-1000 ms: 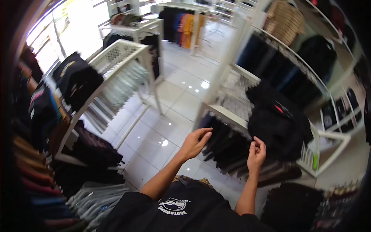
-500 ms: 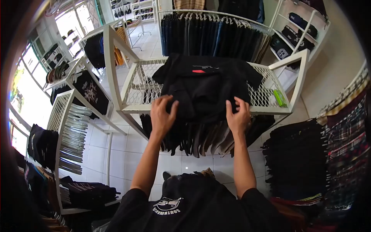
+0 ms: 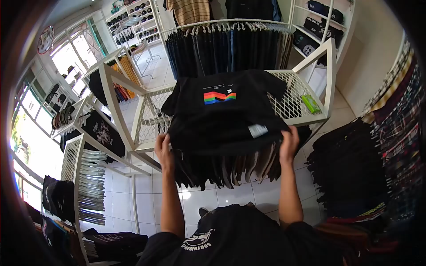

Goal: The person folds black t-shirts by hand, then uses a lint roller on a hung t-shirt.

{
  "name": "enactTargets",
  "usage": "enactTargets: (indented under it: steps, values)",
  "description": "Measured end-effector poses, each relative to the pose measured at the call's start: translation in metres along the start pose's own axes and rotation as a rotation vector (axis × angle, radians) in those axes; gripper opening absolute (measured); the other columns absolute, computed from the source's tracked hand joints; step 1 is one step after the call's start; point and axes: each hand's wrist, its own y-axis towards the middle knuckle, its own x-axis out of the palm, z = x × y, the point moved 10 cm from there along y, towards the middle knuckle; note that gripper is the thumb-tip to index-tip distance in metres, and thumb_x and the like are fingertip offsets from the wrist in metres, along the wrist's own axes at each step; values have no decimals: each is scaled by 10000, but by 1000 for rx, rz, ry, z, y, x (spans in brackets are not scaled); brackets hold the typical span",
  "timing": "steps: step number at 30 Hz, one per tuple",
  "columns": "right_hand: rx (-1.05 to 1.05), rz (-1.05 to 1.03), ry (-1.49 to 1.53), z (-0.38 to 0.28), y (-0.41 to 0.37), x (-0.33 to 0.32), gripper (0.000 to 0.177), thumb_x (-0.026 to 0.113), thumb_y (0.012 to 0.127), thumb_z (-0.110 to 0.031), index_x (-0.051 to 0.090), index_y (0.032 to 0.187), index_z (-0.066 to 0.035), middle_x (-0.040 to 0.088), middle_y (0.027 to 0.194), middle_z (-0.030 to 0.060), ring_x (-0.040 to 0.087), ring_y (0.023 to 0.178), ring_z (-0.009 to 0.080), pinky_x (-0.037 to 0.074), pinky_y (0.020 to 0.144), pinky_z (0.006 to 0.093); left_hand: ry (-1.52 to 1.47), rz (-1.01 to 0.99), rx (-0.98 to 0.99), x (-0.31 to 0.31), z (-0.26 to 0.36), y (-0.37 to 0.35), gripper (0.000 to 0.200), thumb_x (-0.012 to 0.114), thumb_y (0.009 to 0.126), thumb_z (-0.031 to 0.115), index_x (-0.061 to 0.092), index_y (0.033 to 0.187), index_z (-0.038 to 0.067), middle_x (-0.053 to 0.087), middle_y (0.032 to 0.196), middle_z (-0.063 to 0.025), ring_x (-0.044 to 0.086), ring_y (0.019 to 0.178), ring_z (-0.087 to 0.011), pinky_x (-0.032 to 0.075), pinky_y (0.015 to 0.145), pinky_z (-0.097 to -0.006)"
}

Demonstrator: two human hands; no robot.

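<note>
A black T-shirt (image 3: 199, 117) lies across the white mesh rack top, its sleeves spread toward the far side. A rainbow-coloured print (image 3: 219, 98) with small white lettering shows on its chest. The hem hangs past the rack's near edge, and a pale label (image 3: 258, 130) is visible near it on the right. My left hand (image 3: 164, 150) grips the hem's left corner, fingers closed on the cloth. At the right corner, my right hand (image 3: 289, 144) pinches the hem the same way. The cloth between my hands is stretched wide and slightly blurred.
The white rack (image 3: 301, 95) has raised frame ends at both sides, with a green packet (image 3: 310, 104) on its right part. Clothes (image 3: 226, 170) hang beneath it. Trousers (image 3: 222, 48) hang on a rail behind. Dark garments (image 3: 341, 173) hang at right, and another display rack (image 3: 73, 155) stands at left.
My hands have moved apart and taken hold of the hem corners. The shirt's bunched lower part has been opened out toward me, uncovering the full rainbow print. The view has shifted slightly.
</note>
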Motion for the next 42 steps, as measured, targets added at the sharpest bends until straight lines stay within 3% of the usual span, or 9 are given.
enactTargets:
  steps: [3,9,11,13,15,26,33,37,42]
  values:
    - [189,-29,632,10,-20,-43,286,570,844,-120,548,1112,-23,646,985,116,596,938,195,456,861,289,-293,-51,-6,-32,2,-31,226,458,939,109,634,901,-28,655,928,-76,570,870,-135,443,834,-267]
    - [331,-57,-4,47,-7,-35,230,593,991,-248,611,1135,-70,661,931,29,602,796,105,480,720,252,8,4,-128,-19,-15,-31,279,585,1011,248,670,1006,-18,685,935,-77,624,839,-146,491,793,-280]
    - [39,-66,-108,46,7,-12,278,673,968,-278,627,1127,-54,661,910,42,615,789,128,496,728,274,343,37,-161,-6,-8,-28,311,686,984,302,689,1071,3,677,912,-84,627,842,-141,494,768,-287]
    - [128,-68,-353,26,9,7,311,735,924,-284,646,1096,-41,652,913,73,632,843,172,517,781,320,435,9,-142,4,-9,-26,333,732,944,300,693,1121,20,656,885,-94,631,807,-177,498,740,-313]
    - [-104,-5,-589,30,14,17,341,746,906,-327,656,1099,-60,642,919,101,638,830,272,517,772,397,676,58,47,11,7,-29,336,763,906,311,708,1095,38,626,868,-90,628,772,-219,498,722,-351]
    - [76,19,-470,63,32,-2,321,664,968,-313,681,1035,1,694,942,165,663,876,335,514,807,410,569,300,-2,-6,4,-31,199,716,923,196,680,906,1,619,878,-119,624,741,-257,487,702,-376]
    - [181,34,-425,69,16,-36,249,634,1002,-243,643,1073,-4,623,997,111,611,852,224,491,754,340,482,212,-119,-29,-5,-62,208,712,950,185,657,907,-10,601,862,-77,568,693,-163,466,655,-317]
    - [19,110,-517,24,40,-8,195,665,978,-195,638,1078,-29,559,969,67,516,728,143,445,645,282,470,203,-117,-5,24,-23,156,710,942,150,665,912,3,616,797,-69,560,653,-135,441,607,-276]
    - [-302,-230,-437,-13,105,109,116,704,923,-92,677,1026,-47,581,918,67,575,650,150,482,608,284,433,-186,72,95,37,64,161,716,931,177,675,906,23,620,751,-101,600,635,-192,465,608,-323]
